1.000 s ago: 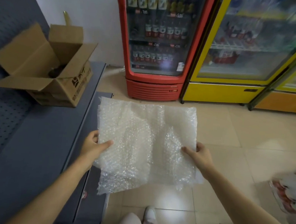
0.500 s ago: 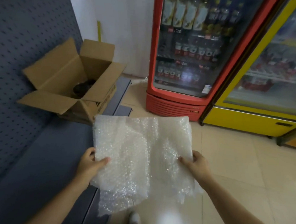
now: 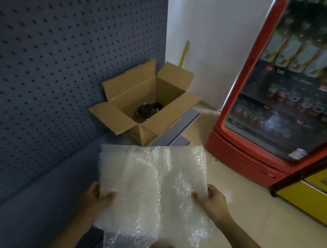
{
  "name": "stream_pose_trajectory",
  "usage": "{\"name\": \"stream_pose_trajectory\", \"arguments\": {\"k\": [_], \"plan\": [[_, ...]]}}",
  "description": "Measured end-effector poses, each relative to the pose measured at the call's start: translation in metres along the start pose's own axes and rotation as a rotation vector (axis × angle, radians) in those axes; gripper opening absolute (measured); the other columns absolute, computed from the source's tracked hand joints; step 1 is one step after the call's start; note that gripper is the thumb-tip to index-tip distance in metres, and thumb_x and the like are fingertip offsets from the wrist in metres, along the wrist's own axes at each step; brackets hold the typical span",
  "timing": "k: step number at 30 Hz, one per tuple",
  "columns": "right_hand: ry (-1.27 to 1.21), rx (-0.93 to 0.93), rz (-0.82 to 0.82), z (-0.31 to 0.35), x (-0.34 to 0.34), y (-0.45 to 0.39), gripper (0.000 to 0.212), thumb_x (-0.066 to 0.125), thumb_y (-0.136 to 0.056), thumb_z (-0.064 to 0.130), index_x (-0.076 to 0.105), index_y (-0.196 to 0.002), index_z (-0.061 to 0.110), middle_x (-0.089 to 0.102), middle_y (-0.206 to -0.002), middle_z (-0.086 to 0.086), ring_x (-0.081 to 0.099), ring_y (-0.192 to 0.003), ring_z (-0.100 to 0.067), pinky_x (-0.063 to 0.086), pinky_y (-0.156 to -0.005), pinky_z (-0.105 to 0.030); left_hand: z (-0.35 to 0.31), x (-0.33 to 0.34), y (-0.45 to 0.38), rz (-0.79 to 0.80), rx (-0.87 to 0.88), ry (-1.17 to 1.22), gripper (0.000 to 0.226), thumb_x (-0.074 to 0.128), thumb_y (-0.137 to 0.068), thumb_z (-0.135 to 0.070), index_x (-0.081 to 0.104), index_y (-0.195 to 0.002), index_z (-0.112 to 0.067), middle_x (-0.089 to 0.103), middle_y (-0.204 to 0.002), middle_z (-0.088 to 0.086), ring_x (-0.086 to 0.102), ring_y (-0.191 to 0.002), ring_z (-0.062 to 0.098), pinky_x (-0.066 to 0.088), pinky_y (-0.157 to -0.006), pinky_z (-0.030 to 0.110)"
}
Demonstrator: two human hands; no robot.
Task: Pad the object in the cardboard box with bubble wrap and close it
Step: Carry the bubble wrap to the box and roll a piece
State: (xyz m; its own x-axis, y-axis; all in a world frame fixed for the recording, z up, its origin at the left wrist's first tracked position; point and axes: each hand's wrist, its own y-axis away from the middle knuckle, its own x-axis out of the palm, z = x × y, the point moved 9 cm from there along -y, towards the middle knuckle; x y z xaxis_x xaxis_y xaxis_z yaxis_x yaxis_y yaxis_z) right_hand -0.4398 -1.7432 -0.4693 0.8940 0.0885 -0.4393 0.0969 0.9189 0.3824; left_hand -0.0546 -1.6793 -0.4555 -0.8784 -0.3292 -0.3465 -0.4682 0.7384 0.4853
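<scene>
Sheet: your clear, crinkled bubble-wrap sheet (image 3: pixel 152 183) hangs spread between both hands, above the near end of the dark blue-grey shelf (image 3: pixel 43 198) and the beige tiled floor (image 3: pixel 249 207).
Left hand: your left hand (image 3: pixel 100 198) pinches the sheet's left edge, thumb on top and the other fingers hidden behind the plastic.
Right hand: your right hand (image 3: pixel 212 201) grips the sheet's right edge, thumb on the front and fingers curled round behind.
Box: the brown cardboard box (image 3: pixel 146 103) sits on the shelf's far end against the perforated blue-grey back panel (image 3: pixel 56 68), all four flaps standing open, well apart from the sheet.
Object: a dark rounded object (image 3: pixel 148 110) lies at the bottom of the box; too blurred for you to identify.
Surroundings: a red glass-door drinks fridge (image 3: pixel 272 104) stands to your right, with a yellow fridge (image 3: pixel 316 196) beside it.
</scene>
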Motion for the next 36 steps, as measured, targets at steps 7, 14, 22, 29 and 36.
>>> {"name": "stream_pose_trajectory", "arguments": {"k": [7,14,22,29,36], "plan": [[0.153,-0.132,0.252,0.047,0.045,-0.041,0.031,0.073,-0.078,0.039,0.059,-0.103,0.029,0.068,-0.094,0.009,0.067,-0.078,-0.005,0.053,-0.067,-0.020,0.042,-0.032,0.028,-0.110,-0.134,0.144,0.043,0.073,-0.082,-0.014,0.050,-0.117,-0.017,0.059,-0.110,0.006,0.058,-0.095,0.027,0.049,-0.087,0.043],[0.231,-0.221,0.455,0.089,0.124,-0.048,0.025,0.076,-0.077,0.032,0.064,-0.098,0.026,0.072,-0.094,0.003,0.070,-0.081,-0.012,0.058,-0.079,-0.036,0.079,-0.084,0.045,-0.312,-0.235,0.239,0.046,0.072,-0.082,-0.009,0.052,-0.122,-0.004,0.059,-0.115,0.015,0.051,-0.090,0.025,0.042,-0.081,0.042],[0.278,-0.303,0.570,0.153,0.206,-0.056,0.018,0.074,-0.080,0.026,0.062,-0.093,0.027,0.069,-0.086,0.008,0.065,-0.076,-0.006,0.051,-0.065,-0.018,0.097,-0.148,0.041,-0.482,-0.218,0.314,0.054,0.077,-0.078,-0.013,0.055,-0.127,-0.006,0.062,-0.122,0.017,0.058,-0.101,0.034,0.047,-0.092,0.051],[0.289,-0.290,0.598,0.185,0.248,-0.082,0.025,0.074,-0.081,0.021,0.063,-0.103,0.014,0.070,-0.090,-0.001,0.065,-0.076,-0.010,0.048,-0.063,-0.020,0.087,-0.162,0.015,-0.549,-0.155,0.425,0.042,0.078,-0.075,-0.005,0.059,-0.113,-0.007,0.066,-0.104,0.014,0.064,-0.090,0.032,0.053,-0.086,0.048],[0.393,-0.344,0.531,0.198,0.264,-0.114,0.028,0.070,-0.085,0.021,0.051,-0.104,0.014,0.055,-0.089,0.005,0.054,-0.074,-0.008,0.044,-0.063,-0.014,0.080,-0.160,-0.016,-0.594,-0.163,0.462,0.036,0.075,-0.077,0.000,0.059,-0.105,-0.013,0.066,-0.099,0.013,0.063,-0.089,0.030,0.053,-0.086,0.047]]}}
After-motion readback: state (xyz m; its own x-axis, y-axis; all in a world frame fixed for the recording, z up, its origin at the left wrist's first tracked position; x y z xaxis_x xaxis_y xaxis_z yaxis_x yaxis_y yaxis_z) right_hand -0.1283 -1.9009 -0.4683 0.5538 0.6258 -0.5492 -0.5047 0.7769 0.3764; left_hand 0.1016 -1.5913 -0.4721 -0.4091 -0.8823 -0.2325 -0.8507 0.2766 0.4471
